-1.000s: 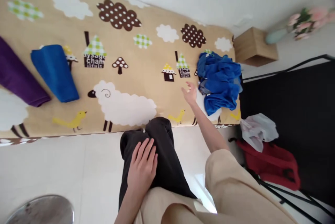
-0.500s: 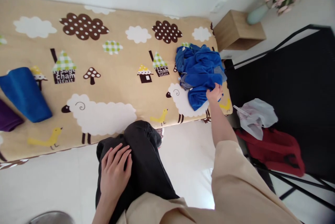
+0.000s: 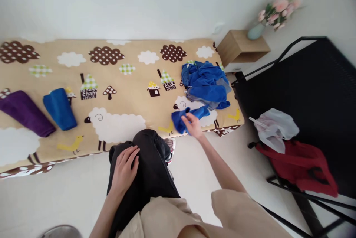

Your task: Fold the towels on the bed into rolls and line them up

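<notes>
My right hand (image 3: 191,123) pinches a blue towel (image 3: 178,120) at the front edge of the bed, its far end trailing toward the pile. A crumpled pile of blue towels (image 3: 207,82), with grey undersides and small tags showing, lies just beyond. My left hand (image 3: 124,169) rests flat on my black-trousered thigh, fingers stretched out and holding nothing. Over at the left of the bed lie a folded blue towel (image 3: 59,109) and a folded purple towel (image 3: 27,113), side by side.
The bed (image 3: 130,98) has a beige cover printed with sheep and clouds. A wooden box shelf (image 3: 235,45) carries a vase of pink flowers (image 3: 256,31). At right, a plastic bag (image 3: 276,126) and red bag (image 3: 306,167) rest on a black-framed rack (image 3: 303,89).
My right hand has drawn one blue towel from the pile, leftward and toward me. The view has shifted, showing more of the purple towel. My left hand stays on my thigh.
</notes>
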Motion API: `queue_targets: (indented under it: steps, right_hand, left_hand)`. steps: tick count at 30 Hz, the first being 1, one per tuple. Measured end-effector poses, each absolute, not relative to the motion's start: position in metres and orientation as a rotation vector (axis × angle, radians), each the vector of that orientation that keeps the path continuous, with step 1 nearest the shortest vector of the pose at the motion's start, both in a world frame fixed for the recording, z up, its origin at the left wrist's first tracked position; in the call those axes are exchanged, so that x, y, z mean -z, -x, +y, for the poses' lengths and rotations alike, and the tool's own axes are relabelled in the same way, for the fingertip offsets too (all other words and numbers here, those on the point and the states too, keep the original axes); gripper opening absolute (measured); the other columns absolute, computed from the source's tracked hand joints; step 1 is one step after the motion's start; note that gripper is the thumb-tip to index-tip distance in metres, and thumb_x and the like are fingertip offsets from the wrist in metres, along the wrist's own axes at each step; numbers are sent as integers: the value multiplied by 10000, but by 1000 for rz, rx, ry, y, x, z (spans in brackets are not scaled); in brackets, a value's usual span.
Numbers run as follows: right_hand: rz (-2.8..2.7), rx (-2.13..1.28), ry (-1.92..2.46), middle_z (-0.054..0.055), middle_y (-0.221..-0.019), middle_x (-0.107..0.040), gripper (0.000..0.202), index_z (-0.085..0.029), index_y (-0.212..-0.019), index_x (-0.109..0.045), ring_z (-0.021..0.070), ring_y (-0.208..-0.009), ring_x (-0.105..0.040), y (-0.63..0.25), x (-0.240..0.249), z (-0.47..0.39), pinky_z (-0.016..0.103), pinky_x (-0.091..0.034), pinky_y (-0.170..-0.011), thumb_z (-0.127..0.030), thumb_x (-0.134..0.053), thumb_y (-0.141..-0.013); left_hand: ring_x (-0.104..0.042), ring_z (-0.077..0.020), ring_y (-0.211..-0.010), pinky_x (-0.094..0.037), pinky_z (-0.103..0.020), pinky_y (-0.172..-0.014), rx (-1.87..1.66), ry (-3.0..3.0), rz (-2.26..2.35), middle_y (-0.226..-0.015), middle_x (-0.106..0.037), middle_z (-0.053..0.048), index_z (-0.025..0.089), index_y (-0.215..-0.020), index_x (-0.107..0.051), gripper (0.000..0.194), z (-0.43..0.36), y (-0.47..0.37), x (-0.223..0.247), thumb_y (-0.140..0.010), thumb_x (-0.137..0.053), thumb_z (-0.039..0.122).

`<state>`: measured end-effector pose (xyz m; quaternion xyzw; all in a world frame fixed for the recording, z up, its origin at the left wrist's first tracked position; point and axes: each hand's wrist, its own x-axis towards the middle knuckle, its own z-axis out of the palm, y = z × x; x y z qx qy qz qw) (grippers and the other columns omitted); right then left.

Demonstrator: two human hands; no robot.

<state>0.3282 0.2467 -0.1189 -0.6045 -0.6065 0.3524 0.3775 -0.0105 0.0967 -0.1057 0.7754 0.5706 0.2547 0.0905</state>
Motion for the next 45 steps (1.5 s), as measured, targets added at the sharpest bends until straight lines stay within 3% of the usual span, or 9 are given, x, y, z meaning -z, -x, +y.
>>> queue_targets:
  steps: [8,12,15,18,21,26,33,40,45]
  right_hand:
    - [-1932,-1590,763,2,-906,-776,281,-306,-1078,-802,178,-743,-687,-240,11,146,301,-555,-696,-449,-571,-1005]
    - [-1869,-1581,777,-10,-792,-743,228,-333,-1010,-816,159,-641,-633,-240,-22,122,287,-504,-597,-469,-635,-979]
    - [-1743,-1479,940,-60,-592,-579,214,-342,-977,-793,131,-482,-460,-250,-31,114,279,-396,-480,-498,-818,-833]
    - [-1778,-1355,1018,-72,-607,-535,343,-337,-1038,-764,135,-507,-454,-259,-30,112,286,-411,-498,-434,-892,-735]
    - [-1867,-1200,1090,-14,-733,-647,141,-287,-866,-751,171,-631,-566,-264,-21,111,323,-481,-599,-410,-795,-812]
    - [-1708,-1220,1135,2,-756,-681,198,-269,-778,-713,201,-678,-614,-263,-9,103,349,-510,-628,-439,-815,-787]
    - [-1639,-1095,915,18,-862,-738,38,-322,-818,-737,230,-780,-696,-203,-19,61,412,-603,-720,-313,-754,-851]
    - [-1724,-1092,804,39,-925,-746,65,-227,-906,-754,117,-639,-623,-172,-2,52,251,-531,-556,-284,-779,-886]
    - [-1942,-1185,804,46,-947,-759,74,-222,-952,-760,178,-825,-720,-176,58,68,304,-601,-759,-286,-724,-943]
  left_hand:
    - [-572,-248,-1402,-528,-422,-1160,-730,-2165,1208,-1532,-565,-88,319,-1495,-533,526,106,-21,-18,-981,-631,273]
    - [-732,-204,-1026,-616,-317,-920,-562,-2104,1077,-1145,-747,-43,285,-1160,-737,225,106,-17,-58,-975,-609,272]
    - [-736,-174,-868,-602,-271,-828,-630,-2160,1096,-987,-762,-27,259,-1015,-764,246,103,-12,-71,-1011,-518,251]
    - [-750,-179,-922,-601,-274,-880,-816,-2187,1202,-1047,-781,-28,259,-1079,-774,277,98,-10,-82,-1024,-502,259]
    - [-751,-194,-958,-604,-298,-918,-1023,-2160,1390,-1066,-792,-21,272,-1110,-780,273,91,2,-92,-1022,-522,288]
    - [-742,-216,-927,-614,-323,-882,-1287,-1974,1787,-1025,-794,3,277,-1057,-785,231,72,60,-92,-1000,-586,379]
    - [-607,-283,-1351,-511,-440,-1155,-757,-2148,1568,-1487,-611,-70,288,-1421,-613,510,31,61,-77,-948,-694,459]
    - [-725,-117,-885,-598,-200,-825,-952,-2155,1381,-1020,-751,-10,247,-1066,-736,263,16,28,-86,-986,-541,88]
    - [-717,-125,-876,-594,-225,-786,-1225,-2036,1598,-977,-753,13,269,-1047,-749,257,17,74,-99,-936,-607,86]
